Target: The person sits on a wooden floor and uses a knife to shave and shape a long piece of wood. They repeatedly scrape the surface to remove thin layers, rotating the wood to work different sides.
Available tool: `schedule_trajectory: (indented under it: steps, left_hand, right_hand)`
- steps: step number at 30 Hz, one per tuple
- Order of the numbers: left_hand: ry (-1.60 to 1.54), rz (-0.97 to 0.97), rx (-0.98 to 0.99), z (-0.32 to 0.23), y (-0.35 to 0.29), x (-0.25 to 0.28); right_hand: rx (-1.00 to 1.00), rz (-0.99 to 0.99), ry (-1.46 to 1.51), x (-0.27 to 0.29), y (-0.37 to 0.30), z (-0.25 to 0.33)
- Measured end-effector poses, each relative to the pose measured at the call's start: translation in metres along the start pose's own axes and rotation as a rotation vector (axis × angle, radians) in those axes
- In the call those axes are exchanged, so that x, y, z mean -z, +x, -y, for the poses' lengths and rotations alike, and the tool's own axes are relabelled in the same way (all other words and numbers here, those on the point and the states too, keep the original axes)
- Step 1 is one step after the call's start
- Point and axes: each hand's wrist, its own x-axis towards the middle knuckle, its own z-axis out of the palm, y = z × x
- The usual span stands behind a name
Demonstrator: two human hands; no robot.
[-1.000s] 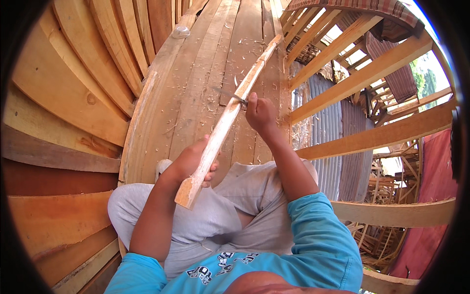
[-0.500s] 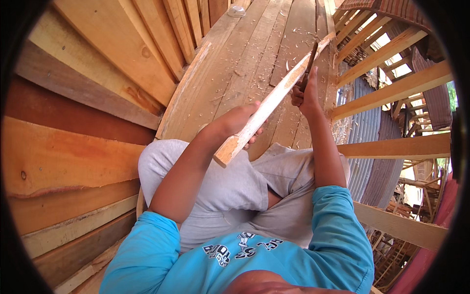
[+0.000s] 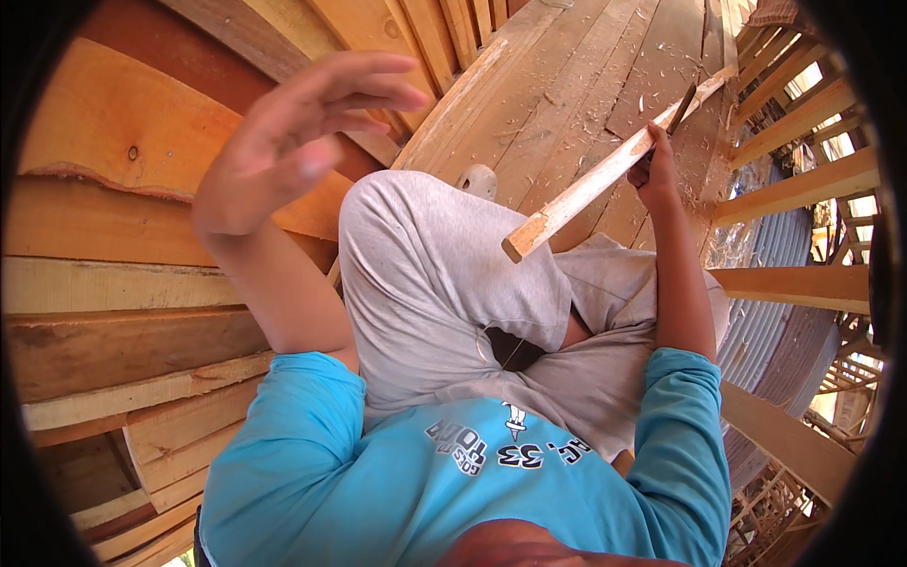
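My left hand (image 3: 302,137) is raised at the left, off the wood, with its fingers apart and nothing in it. It is slightly blurred. My right hand (image 3: 657,170) is closed round the handle of a dark-bladed knife (image 3: 682,109), the handle mostly hidden by the fingers. Against that same hand lies a pale, shaved wooden stick (image 3: 595,184), with a finger over it. The stick slants from above my knee up to the far right, its far end at the edge of the plank floor. The blade crosses it near that end.
Curled wood shavings lie on the plank floor (image 3: 539,104). Stacked boards (image 3: 104,227) form a wall at my left. Wooden slats (image 3: 794,194) line the right side, with corrugated metal sheeting (image 3: 779,227) beyond. A pale rounded object (image 3: 479,180) sits beside my bent knee.
My left hand has let go of the stick and risen to the left, opening. The right hand now steadies the stick along with the knife. The view has shifted left.
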Motion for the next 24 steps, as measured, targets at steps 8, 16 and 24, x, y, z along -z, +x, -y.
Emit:
schedule_trajectory:
  steps: [8, 16, 24]
  left_hand:
    - [0.369, -0.405, 0.403, 0.044, -0.133, -0.020]
    - [0.697, 0.131, 1.145, 0.096, -0.320, -0.105]
    - [0.723, 0.330, 1.369, 0.112, -0.360, -0.138]
  right_hand:
    - [-0.055, -0.023, -0.011, -0.014, -0.003, -0.006]
    - [-0.064, -0.012, -0.042, -0.009, 0.000, -0.014]
    - [-0.046, -0.151, -0.007, -0.026, -0.007, -0.015]
